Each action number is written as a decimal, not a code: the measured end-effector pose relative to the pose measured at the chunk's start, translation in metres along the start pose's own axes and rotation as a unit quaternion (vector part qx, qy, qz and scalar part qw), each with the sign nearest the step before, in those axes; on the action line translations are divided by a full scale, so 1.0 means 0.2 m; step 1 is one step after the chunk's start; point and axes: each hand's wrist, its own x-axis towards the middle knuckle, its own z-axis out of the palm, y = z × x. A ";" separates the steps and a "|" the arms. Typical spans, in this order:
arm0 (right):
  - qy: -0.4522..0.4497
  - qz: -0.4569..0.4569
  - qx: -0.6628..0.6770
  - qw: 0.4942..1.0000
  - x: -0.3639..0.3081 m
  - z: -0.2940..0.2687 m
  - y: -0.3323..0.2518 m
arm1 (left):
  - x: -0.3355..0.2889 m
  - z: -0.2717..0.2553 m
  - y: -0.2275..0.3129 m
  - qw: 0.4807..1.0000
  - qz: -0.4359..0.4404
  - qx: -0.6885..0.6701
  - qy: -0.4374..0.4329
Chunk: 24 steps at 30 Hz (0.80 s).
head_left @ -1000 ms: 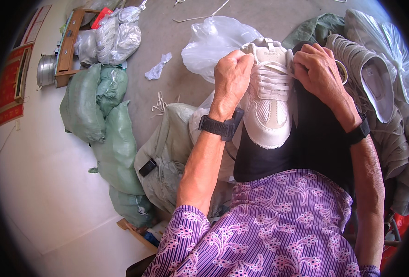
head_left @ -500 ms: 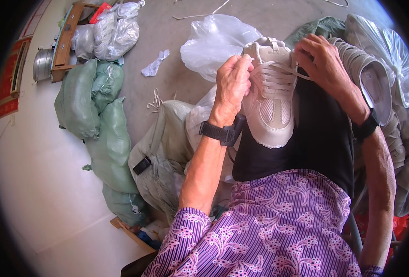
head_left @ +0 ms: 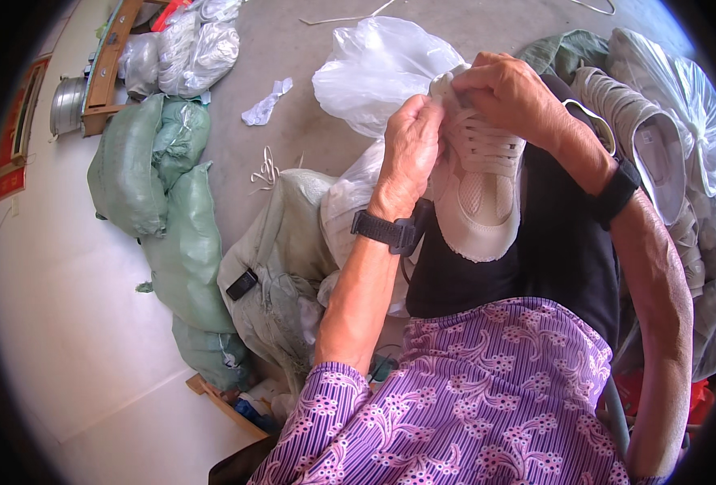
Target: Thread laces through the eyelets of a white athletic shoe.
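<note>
A cream-white lace-up sneaker (head_left: 479,224) rests on my black-clad lap, toe toward me. Its flat laces (head_left: 487,144) cross the tongue in several rows. At the left side of the shoe's collar, my left hand (head_left: 412,153) is closed, thumb and forefinger pinching the lace. My right hand (head_left: 513,95) reaches over the top of the tongue with bent fingers, its tips meeting the left fingertips at the upper eyelets. It appears to grip the lace too, though the back of the hand hides most of it. Both wrists wear black straps.
At the right stand nested pale shoes (head_left: 655,149) beside a clear plastic bag (head_left: 705,121). A crumpled translucent bag (head_left: 366,69) lies beyond the sneaker. Green woven sacks (head_left: 182,242) line the left wall, and a pale sack (head_left: 281,242) slumps near my left forearm. Loose laces (head_left: 266,170) lie on the floor.
My right hand has swung left from the shoe's right side to its top, meeting the left hand. The lace stretched out to the right no longer shows. The left hand has barely moved.
</note>
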 end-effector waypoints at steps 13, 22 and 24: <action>-0.076 0.040 0.040 0.996 0.04 0.01 0.02 | 0.01 0.01 0.02 1.000 -0.008 0.001 -0.011; 0.011 -0.050 -0.123 0.991 -0.05 -0.08 0.00 | -0.04 0.00 0.09 0.999 -0.001 0.025 -0.025; 0.059 -0.094 -0.176 0.978 -0.10 -0.14 0.03 | -0.06 -0.03 0.11 0.999 0.025 -0.037 -0.028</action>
